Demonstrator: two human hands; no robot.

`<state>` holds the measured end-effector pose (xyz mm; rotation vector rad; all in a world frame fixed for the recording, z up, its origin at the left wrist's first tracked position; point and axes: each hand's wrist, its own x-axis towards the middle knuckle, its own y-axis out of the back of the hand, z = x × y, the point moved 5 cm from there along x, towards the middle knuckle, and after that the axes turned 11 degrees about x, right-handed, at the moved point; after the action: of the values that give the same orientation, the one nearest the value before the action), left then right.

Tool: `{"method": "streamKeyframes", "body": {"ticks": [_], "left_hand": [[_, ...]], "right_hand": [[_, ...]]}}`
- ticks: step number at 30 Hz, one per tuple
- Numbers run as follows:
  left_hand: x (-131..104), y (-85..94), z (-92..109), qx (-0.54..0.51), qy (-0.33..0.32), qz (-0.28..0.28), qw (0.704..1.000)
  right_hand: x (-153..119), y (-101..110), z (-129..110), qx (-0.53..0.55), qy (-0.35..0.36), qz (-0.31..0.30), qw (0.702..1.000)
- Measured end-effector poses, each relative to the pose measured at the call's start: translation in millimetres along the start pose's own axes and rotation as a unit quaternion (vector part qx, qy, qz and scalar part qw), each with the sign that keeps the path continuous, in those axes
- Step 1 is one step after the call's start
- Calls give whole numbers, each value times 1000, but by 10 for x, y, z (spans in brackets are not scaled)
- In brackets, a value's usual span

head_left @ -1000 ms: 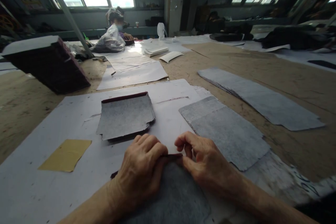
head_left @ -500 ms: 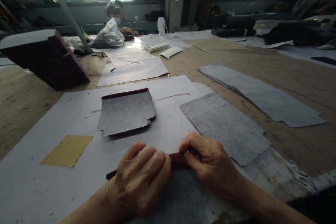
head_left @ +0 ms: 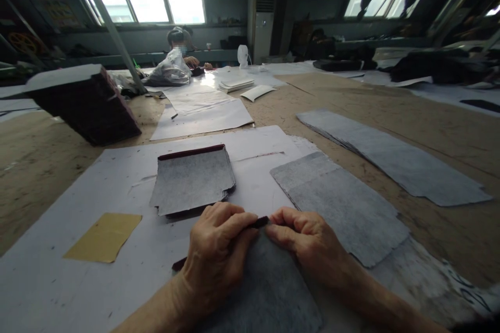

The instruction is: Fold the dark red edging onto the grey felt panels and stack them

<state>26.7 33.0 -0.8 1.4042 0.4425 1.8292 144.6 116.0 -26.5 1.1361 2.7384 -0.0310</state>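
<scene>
A grey-backed fabric panel (head_left: 273,291) lies before me, with a narrow dark red band turned over along its far edge. My left hand (head_left: 221,255) is closed over that edge, thumb and fingers pinching the band. At the far right corner my right hand (head_left: 308,242) pinches the panel, its fingertips beside the band's end. The left end of the band shows past my left wrist; the middle is hidden under the hand. Just beyond lies a stack of similar grey panels (head_left: 193,179) with a dark red far edge.
White paper (head_left: 42,291) covers the near table. To the right lie a grey panel stack (head_left: 339,203) and a longer grey stack (head_left: 390,156). A tan sheet (head_left: 103,237) is at left, a tall dark stack (head_left: 86,106) behind it. A person (head_left: 177,41) sits across the table.
My left hand has rolled from lying knuckles-up across the band to a thumb-and-finger pinch near the right corner. The right hand still pinches the corner. The view has tilted up slightly.
</scene>
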Motion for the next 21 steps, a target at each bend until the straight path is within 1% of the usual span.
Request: {"method": "streamKeyframes", "body": {"ticks": [3,5,7,13,17,21], "left_hand": [[2,19,48,52,-28,35,998],[16,24,73,70,-47,47,995],[30,11,83,66,-63,39,995],[28,-45,85,61,-93,-9,994],[27,-29,154,88,-134,12,987],[27,-34,174,102,-144,17,984]], "right_hand": [[16,-5,19,2,-4,3,1000],[10,-9,17,4,-2,1,1000],[-2,-13,4,2,7,-4,1000],[-32,-25,-25,-24,36,-15,999],[-33,-36,-44,-57,66,-15,996],[-31,-64,-58,-81,85,-23,993]]}}
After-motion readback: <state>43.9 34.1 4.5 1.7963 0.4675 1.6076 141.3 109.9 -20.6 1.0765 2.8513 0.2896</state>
